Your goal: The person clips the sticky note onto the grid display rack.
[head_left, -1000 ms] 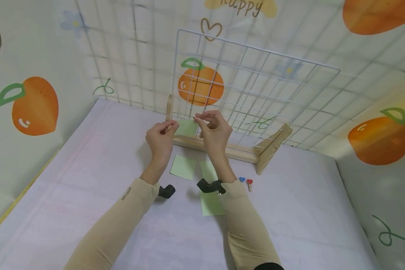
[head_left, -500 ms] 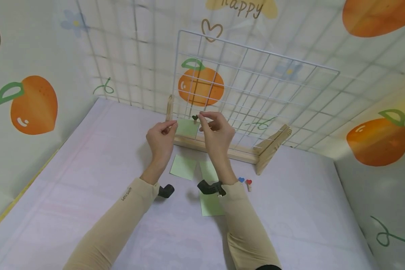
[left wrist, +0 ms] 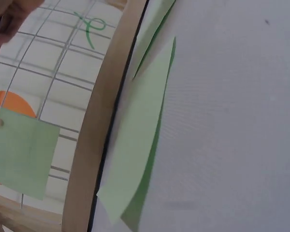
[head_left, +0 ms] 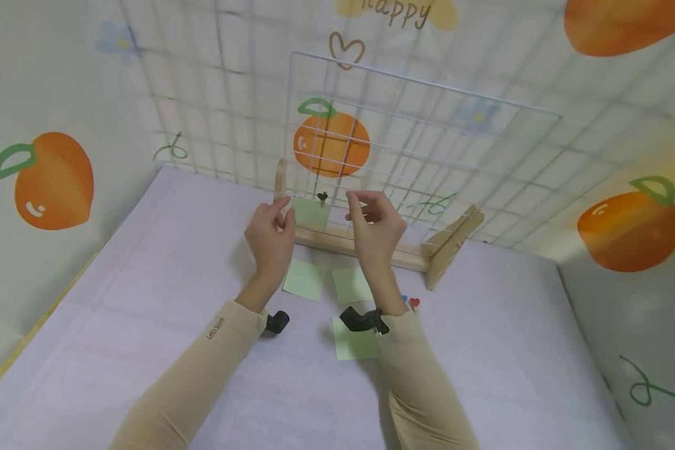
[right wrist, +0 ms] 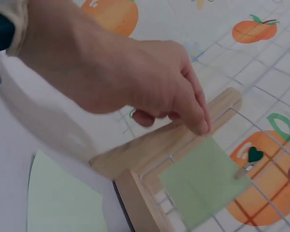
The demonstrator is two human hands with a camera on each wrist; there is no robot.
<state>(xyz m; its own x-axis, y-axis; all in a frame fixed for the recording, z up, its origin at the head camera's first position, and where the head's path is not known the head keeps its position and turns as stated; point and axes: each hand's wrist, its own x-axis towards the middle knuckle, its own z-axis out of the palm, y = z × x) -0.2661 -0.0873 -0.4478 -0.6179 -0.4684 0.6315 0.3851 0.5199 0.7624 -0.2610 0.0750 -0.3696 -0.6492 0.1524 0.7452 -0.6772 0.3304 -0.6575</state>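
A pale green paper note (head_left: 312,214) hangs on the white wire grid (head_left: 427,144). A small wooden clip with a dark green heart (head_left: 322,197) grips its upper right corner. At the note's upper left corner is my left hand (head_left: 270,240), index fingertip touching or right beside the paper, thumb apart below it. In the right wrist view the left hand (right wrist: 150,77) reaches that corner (right wrist: 208,145). My right hand (head_left: 379,234) stands to the right of the clip, fingers loosely bent and nothing visible in them; the left wrist view shows part of it (left wrist: 12,21).
The grid stands in a wooden base (head_left: 365,247) with an upright foot (head_left: 455,244) on the right. On the table lie green notes (head_left: 305,279), (head_left: 351,285), (head_left: 353,340). A red heart clip (head_left: 414,302) and a blue one (head_left: 403,299) lie beside the right wrist.
The right hand has let go of the green heart clip and moved right, leaving it on the note. The left thumb has parted from the index finger at the note's corner.
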